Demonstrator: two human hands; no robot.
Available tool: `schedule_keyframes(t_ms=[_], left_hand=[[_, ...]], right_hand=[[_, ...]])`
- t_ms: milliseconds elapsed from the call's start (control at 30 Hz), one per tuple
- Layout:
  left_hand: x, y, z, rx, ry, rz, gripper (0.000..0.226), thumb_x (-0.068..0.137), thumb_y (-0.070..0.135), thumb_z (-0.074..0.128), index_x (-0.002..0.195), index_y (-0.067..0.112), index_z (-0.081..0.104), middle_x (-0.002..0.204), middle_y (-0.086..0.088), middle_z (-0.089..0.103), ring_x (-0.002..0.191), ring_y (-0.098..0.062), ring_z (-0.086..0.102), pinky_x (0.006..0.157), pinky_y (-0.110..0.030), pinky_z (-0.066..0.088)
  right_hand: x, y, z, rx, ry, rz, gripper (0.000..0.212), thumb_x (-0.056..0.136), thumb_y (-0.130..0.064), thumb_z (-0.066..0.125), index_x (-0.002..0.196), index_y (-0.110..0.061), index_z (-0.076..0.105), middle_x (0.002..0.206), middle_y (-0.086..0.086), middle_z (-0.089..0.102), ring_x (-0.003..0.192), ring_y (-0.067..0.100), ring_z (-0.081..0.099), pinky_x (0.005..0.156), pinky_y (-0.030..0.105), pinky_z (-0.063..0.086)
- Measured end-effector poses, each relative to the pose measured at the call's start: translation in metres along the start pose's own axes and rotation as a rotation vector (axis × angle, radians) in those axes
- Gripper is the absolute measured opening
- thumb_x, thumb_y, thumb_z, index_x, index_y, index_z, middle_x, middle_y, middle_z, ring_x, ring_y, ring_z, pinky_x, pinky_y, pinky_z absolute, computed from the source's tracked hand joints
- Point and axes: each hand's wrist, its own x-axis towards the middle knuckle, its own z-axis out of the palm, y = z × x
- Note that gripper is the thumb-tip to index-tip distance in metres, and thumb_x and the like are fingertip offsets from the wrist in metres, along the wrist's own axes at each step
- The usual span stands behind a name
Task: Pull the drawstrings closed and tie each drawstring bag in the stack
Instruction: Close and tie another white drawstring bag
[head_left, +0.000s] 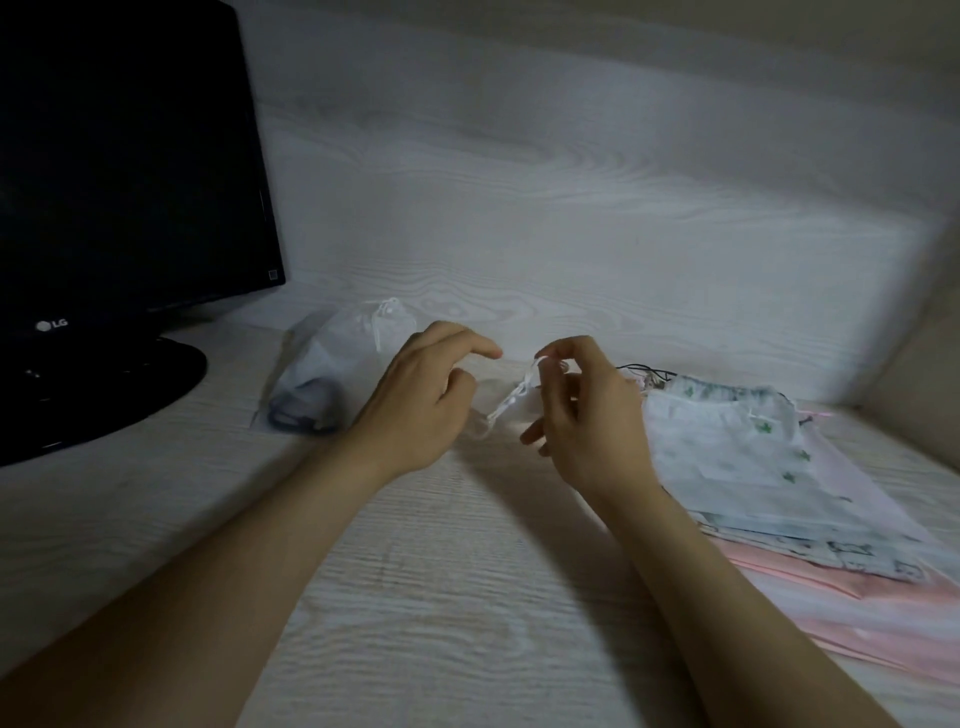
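Observation:
A white drawstring (511, 397) runs up from a pale translucent bag (480, 423) lying on the desk between my hands, mostly hidden behind them. My right hand (582, 410) pinches the upper end of that string between thumb and forefinger. My left hand (428, 400) hovers just left of the string with fingers loosely curled, and whether it holds the string is hidden. A tied white bag (337, 364) with dark contents lies behind my left hand. At the right sits the stack of flat bags (753, 467), white with green prints on top and pink ones beneath.
A black monitor (124, 171) on a round base (104, 395) stands at the left. The desk (441, 597) is pale wood grain, closed at the back by a matching panel (571, 208) and at the right by a side wall.

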Motion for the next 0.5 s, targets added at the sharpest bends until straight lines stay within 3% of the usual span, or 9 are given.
schedule_keyframes(t_ms=[100, 200, 267, 367, 433, 500], left_hand=[[0.002, -0.001, 0.0, -0.049, -0.096, -0.054, 0.025, 0.107, 0.022, 0.051, 0.122, 0.028, 0.071, 0.127, 0.015, 0.066, 0.124, -0.006, 0.057, 0.11, -0.032, 0.045], [0.001, 0.0, 0.001, -0.125, -0.16, -0.105, 0.018, 0.108, 0.033, 0.054, 0.098, 0.031, 0.069, 0.104, 0.014, 0.071, 0.105, -0.006, 0.065, 0.099, -0.04, 0.053], [0.003, 0.002, 0.0, -0.182, -0.113, -0.119, 0.022, 0.11, 0.031, 0.053, 0.091, 0.028, 0.064, 0.088, 0.012, 0.068, 0.087, -0.01, 0.065, 0.085, -0.039, 0.054], [0.006, 0.009, -0.002, -0.275, -0.039, -0.124, 0.028, 0.112, 0.028, 0.048, 0.086, 0.024, 0.054, 0.075, 0.012, 0.054, 0.069, -0.006, 0.049, 0.068, -0.026, 0.042], [0.008, 0.013, -0.005, -0.347, 0.039, -0.117, 0.028, 0.114, 0.025, 0.044, 0.087, 0.019, 0.049, 0.076, 0.009, 0.048, 0.07, -0.007, 0.044, 0.066, -0.027, 0.039], [0.011, 0.018, -0.008, -0.433, 0.146, -0.138, 0.026, 0.115, 0.025, 0.04, 0.093, 0.014, 0.049, 0.082, 0.003, 0.048, 0.075, -0.011, 0.045, 0.069, -0.03, 0.039]], right_hand=[[0.0, -0.007, -0.003, 0.121, 0.066, -0.017, 0.009, 0.109, -0.028, 0.048, 0.108, -0.027, 0.057, 0.065, 0.002, 0.072, 0.053, 0.017, 0.072, 0.056, 0.049, 0.059], [-0.003, -0.02, -0.007, 0.215, 0.129, -0.05, 0.013, 0.11, -0.023, 0.048, 0.118, -0.021, 0.057, 0.073, 0.005, 0.073, 0.054, 0.02, 0.071, 0.055, 0.047, 0.059], [-0.005, -0.023, -0.008, 0.29, 0.149, -0.054, 0.023, 0.109, -0.016, 0.049, 0.132, -0.02, 0.051, 0.093, 0.007, 0.071, 0.061, 0.022, 0.072, 0.057, 0.047, 0.061], [-0.005, -0.022, -0.009, 0.244, 0.164, -0.043, 0.056, 0.098, -0.005, 0.052, 0.146, -0.032, 0.04, 0.122, -0.003, 0.061, 0.066, 0.024, 0.071, 0.06, 0.048, 0.061], [-0.004, -0.019, -0.007, 0.18, 0.169, 0.012, 0.065, 0.094, -0.009, 0.055, 0.149, -0.037, 0.036, 0.122, -0.013, 0.058, 0.061, 0.024, 0.068, 0.062, 0.048, 0.059], [-0.002, -0.014, -0.006, 0.108, 0.171, 0.098, 0.053, 0.094, -0.019, 0.057, 0.144, -0.033, 0.046, 0.108, -0.016, 0.063, 0.06, 0.017, 0.067, 0.067, 0.043, 0.058]])
